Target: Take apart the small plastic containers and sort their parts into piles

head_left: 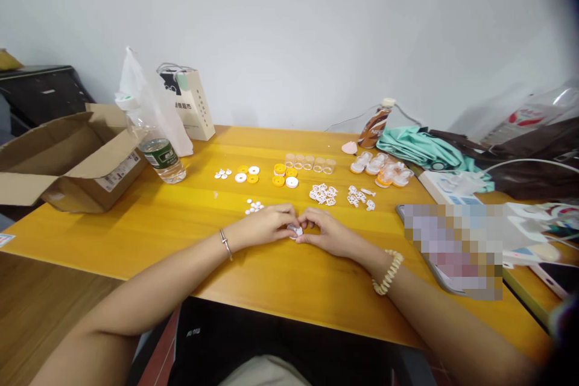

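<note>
Between my left hand (274, 224) and my right hand (324, 230) is a small white plastic part (295, 231), pinched by the fingers of both, low over the table. Its exact shape is partly hidden by the fingertips. Just beyond my left hand lie several small white round pieces (254, 207). Past my right hand are flat white openwork pieces (322, 193) and a second group of white pieces (360, 196). Yellow and white discs (285, 175) sit farther back, beside a row of clear cups (310, 163).
An open cardboard box (97, 160) and a water bottle (163, 160) stand at left, a paper bag (199, 105) behind. Clear-topped assembled pieces (382, 170), a coffee bottle (376, 125), green cloth (420, 148) and a phone (446, 250) are at right. More discs (247, 175) lie left of centre.
</note>
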The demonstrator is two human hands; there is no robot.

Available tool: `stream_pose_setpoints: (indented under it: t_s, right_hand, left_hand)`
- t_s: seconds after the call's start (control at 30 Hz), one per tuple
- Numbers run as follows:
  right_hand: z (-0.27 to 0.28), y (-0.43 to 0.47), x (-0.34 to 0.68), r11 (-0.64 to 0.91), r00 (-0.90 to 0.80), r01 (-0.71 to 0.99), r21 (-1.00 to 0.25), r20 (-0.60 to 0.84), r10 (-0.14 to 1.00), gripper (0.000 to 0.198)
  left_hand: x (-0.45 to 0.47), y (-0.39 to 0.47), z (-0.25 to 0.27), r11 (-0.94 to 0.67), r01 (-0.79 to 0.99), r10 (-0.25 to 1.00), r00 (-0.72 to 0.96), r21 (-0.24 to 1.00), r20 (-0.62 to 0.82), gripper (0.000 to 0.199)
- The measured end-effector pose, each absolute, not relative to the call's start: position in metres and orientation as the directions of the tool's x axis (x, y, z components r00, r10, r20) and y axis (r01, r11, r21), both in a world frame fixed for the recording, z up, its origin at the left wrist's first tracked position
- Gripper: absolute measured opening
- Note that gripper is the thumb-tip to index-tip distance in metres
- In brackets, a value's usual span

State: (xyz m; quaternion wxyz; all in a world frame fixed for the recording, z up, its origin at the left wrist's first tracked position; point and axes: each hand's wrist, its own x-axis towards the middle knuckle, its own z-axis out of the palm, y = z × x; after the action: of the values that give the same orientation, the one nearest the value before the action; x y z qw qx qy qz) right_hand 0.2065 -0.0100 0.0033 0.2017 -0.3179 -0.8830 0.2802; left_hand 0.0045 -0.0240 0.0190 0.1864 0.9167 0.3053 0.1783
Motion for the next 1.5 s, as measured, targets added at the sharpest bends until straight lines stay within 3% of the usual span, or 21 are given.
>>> stream_pose_setpoints:
  t_s: [0.17,0.53,0.93,1.27,1.5]
  right_hand:
    - [0.0,-0.008,0.207,0.637,-0.714,0.443,-0.631,0.182,0.677,0.016]
    - [0.003,-0.008,0.206,0.609,-0.698,0.427,-0.668,0.185,0.692,0.014]
    - [0.0,-0.007,0.206,0.612,-0.701,0.44,-0.657,0.175,0.692,0.015]
    - [0.002,-0.008,0.207,0.634,-0.712,0.436,-0.638,0.187,0.677,0.017]
    - [0.005,-0.012,0.208,0.628,-0.718,0.429,-0.65,0.176,0.673,0.019]
  left_hand:
    - [0.008,-0.024,0.014,-0.76,0.497,0.626,0.734,0.419,0.264,0.019]
    - [0.011,-0.025,0.001,-0.839,0.501,0.543,0.761,0.212,0.354,0.026]
    - [0.012,-0.022,0.001,-0.842,0.529,0.524,0.76,0.102,0.384,0.027]
    - [0.013,-0.022,0.007,-0.832,0.514,0.553,0.738,0.209,0.386,0.019]
    - [-0.004,-0.024,0.029,-0.785,0.587,0.604,0.651,0.2,0.46,0.02]
